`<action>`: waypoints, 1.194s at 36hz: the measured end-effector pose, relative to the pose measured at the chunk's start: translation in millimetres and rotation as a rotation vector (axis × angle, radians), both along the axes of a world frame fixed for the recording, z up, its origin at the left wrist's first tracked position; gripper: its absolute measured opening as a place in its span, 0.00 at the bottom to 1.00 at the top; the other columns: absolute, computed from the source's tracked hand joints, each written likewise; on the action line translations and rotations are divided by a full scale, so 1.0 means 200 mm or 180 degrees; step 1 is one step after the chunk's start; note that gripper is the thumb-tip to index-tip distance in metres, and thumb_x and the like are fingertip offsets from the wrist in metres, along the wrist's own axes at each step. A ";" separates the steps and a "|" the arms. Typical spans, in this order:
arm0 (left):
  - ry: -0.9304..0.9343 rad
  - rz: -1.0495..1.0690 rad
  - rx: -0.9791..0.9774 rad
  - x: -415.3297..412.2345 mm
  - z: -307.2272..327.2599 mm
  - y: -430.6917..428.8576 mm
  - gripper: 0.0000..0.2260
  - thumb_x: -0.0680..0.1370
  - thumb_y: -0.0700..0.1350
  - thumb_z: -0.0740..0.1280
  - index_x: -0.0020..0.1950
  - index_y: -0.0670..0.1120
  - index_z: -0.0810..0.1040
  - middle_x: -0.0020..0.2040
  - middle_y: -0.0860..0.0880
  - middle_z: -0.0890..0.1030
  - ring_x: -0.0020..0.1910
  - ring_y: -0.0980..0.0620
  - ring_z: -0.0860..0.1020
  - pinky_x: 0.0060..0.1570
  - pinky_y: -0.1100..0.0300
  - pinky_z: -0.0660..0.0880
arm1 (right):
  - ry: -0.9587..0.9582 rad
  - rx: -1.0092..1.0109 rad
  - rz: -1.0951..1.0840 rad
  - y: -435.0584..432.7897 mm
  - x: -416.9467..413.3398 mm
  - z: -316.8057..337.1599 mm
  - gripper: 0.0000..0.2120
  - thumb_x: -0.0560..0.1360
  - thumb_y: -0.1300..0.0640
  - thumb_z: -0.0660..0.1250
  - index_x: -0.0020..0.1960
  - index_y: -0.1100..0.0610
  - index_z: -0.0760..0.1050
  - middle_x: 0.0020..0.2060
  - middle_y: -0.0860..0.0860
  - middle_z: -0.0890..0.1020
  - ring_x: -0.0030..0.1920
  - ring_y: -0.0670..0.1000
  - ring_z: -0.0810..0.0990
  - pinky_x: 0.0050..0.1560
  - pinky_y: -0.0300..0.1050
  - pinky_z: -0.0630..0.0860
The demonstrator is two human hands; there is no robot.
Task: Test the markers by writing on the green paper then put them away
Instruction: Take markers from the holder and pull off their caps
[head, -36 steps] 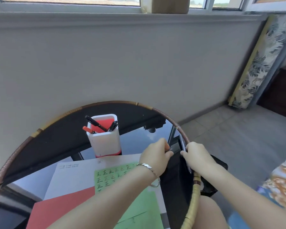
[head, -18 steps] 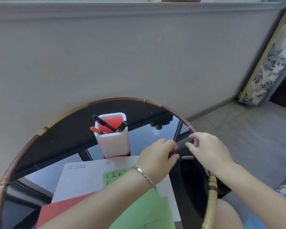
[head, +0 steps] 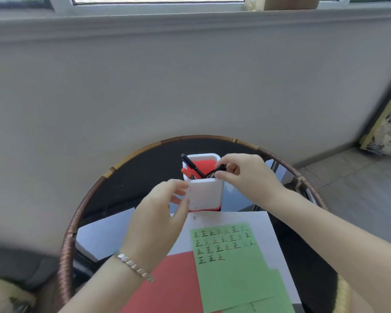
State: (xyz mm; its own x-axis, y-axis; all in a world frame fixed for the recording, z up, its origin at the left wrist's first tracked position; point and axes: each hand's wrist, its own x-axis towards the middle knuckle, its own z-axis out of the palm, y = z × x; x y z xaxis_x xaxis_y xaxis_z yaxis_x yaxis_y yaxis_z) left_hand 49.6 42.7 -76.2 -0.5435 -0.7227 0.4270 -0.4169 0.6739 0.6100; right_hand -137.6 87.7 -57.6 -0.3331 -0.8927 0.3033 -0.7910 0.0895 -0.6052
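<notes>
Grey wall point(head: 190, 86) behind a round glass table point(head: 113, 177) with a woven rim. White sheet point(head: 266, 233), red sheet point(head: 174, 285) and green paper point(head: 237, 276) overlap on it; green paper carries rows of written marks. White holder point(head: 207, 195) stands just beyond, markers leaning inside. Left hand point(head: 158, 222) loosely curled beside holder, holding nothing. Right hand point(head: 246, 175) pinches black marker point(head: 217, 169), tip inside holder

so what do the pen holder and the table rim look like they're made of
The pen holder looks like smooth matte white plastic: even colour, rounded moulded corners, red inside and at the base. The table rim seems to be wrapped rattan or cane: brown ribbed windings with paler tan bands. The top inside it is dark and reflective, likely glass.
</notes>
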 end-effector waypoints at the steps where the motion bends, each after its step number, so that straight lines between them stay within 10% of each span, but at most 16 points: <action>1: 0.0017 0.0011 -0.0020 0.00 0.00 0.00 0.09 0.73 0.42 0.64 0.52 0.50 0.76 0.44 0.59 0.77 0.50 0.66 0.72 0.42 0.69 0.72 | -0.0067 -0.0058 0.0010 0.01 0.00 0.01 0.04 0.72 0.54 0.68 0.45 0.52 0.80 0.32 0.49 0.78 0.35 0.49 0.75 0.43 0.54 0.77; 6: 0.0265 -0.0026 -0.0105 -0.03 0.03 0.01 0.11 0.73 0.42 0.65 0.55 0.49 0.75 0.48 0.56 0.77 0.48 0.63 0.73 0.44 0.66 0.74 | -0.0485 -0.0796 0.0180 0.10 0.02 0.20 0.02 0.72 0.57 0.69 0.41 0.54 0.80 0.32 0.56 0.80 0.34 0.58 0.79 0.41 0.54 0.78; 12: 0.0587 -0.0068 -0.0313 -0.17 0.10 0.04 0.23 0.73 0.55 0.57 0.67 0.49 0.66 0.61 0.57 0.69 0.60 0.63 0.64 0.62 0.60 0.63 | -0.1415 -0.1586 0.0375 0.24 0.06 0.39 0.07 0.74 0.60 0.65 0.39 0.51 0.76 0.26 0.46 0.78 0.27 0.45 0.74 0.29 0.37 0.73; 24: -0.0055 -0.0798 0.0171 -0.26 0.06 0.19 0.07 0.78 0.49 0.56 0.47 0.49 0.72 0.33 0.54 0.72 0.31 0.55 0.70 0.30 0.60 0.65 | -0.2822 -0.0660 0.0204 0.37 0.09 0.11 0.04 0.71 0.61 0.66 0.45 0.57 0.79 0.28 0.48 0.80 0.31 0.45 0.78 0.33 0.35 0.76; 32: -0.0522 -0.0813 0.0293 -0.29 0.05 0.23 0.11 0.80 0.47 0.51 0.52 0.45 0.71 0.42 0.49 0.76 0.41 0.51 0.74 0.42 0.53 0.72 | -0.3176 -0.0841 -0.0261 0.38 0.12 -0.03 0.05 0.73 0.61 0.66 0.42 0.54 0.80 0.36 0.49 0.85 0.40 0.46 0.83 0.38 0.33 0.77; 43: -0.0491 -0.0822 -0.0103 -0.32 -0.01 0.27 0.16 0.77 0.57 0.43 0.39 0.48 0.61 0.28 0.53 0.66 0.30 0.46 0.70 0.30 0.52 0.67 | -0.3147 -0.1278 -0.0353 0.39 0.14 -0.07 0.06 0.70 0.64 0.68 0.39 0.53 0.79 0.33 0.50 0.84 0.39 0.47 0.83 0.45 0.39 0.79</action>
